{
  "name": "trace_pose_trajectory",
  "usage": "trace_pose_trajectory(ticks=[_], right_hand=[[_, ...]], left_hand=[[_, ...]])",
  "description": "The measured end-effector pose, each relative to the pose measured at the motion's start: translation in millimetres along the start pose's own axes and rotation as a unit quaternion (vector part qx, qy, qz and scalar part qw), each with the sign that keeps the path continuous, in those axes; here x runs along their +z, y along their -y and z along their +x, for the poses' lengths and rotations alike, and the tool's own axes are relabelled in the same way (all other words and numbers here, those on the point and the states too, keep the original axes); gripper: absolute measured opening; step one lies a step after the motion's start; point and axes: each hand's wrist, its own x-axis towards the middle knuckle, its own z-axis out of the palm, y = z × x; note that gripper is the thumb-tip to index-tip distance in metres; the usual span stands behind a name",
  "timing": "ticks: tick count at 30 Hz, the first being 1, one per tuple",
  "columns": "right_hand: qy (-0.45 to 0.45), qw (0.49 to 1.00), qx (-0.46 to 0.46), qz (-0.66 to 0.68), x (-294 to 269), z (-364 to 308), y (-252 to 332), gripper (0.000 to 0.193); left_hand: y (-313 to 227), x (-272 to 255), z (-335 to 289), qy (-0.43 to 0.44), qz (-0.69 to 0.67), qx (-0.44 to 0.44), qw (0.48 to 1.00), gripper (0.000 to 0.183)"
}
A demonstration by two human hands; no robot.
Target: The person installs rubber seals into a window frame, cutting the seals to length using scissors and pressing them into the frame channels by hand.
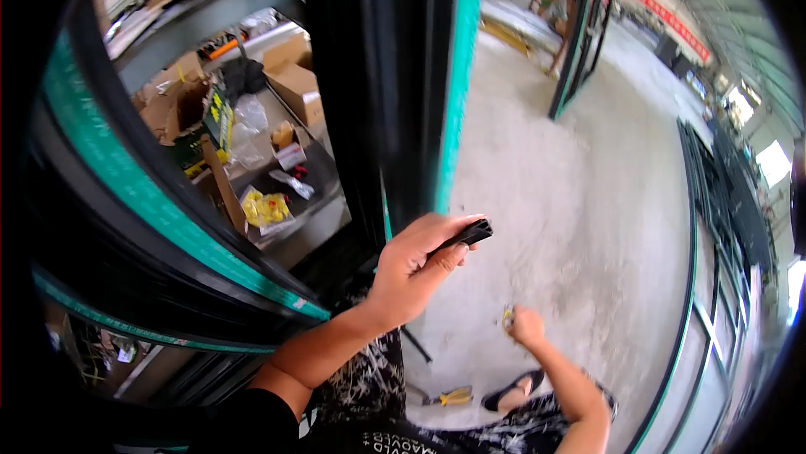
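My left hand [411, 273] is closed round a short black profile piece [472, 236], whose hollow-looking end sticks out past the thumb and fingers. It is beside a tall black frame post [378, 76] with a green protective film strip [457, 76] along its edge. Lower and to the right, my right hand [527, 326] is closed on a small yellowish, shiny thing [508, 318], too small to make out. Below the left hand, a thin black rod [416, 345] slants down. Yellow-handled pliers [453, 396] lie on the floor near my foot.
Green-filmed black frame bars [168, 177] curve across the left. Behind them, a shelf holds cardboard boxes [294, 76] and a yellow bag [265, 209]. A frame [579, 42] stands on the concrete floor [588, 185] farther off. More frames [714, 286] lean along the right.
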Motion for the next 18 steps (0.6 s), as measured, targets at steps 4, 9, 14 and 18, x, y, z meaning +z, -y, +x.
trace_pose_trajectory(ticks=[4,9,14,18], right_hand=[[-0.025,0.996,-0.078,-0.046,39,11,-10,0.016],[-0.276,0.945,-0.156,0.081,-122,-2,103,0.026],[-0.443,0.770,-0.359,0.287,-302,-38,243,0.025],[-0.475,0.755,-0.345,0.293,-331,-37,273,0.022]], left_hand=[[-23,-5,21,-0.120,-0.001,0.149,0.982,0.037],[-79,1,61,-0.121,-0.148,0.254,0.948,0.040],[-124,3,83,-0.121,-0.335,0.174,0.918,0.039],[-133,2,96,-0.137,-0.318,0.167,0.923,0.043]])
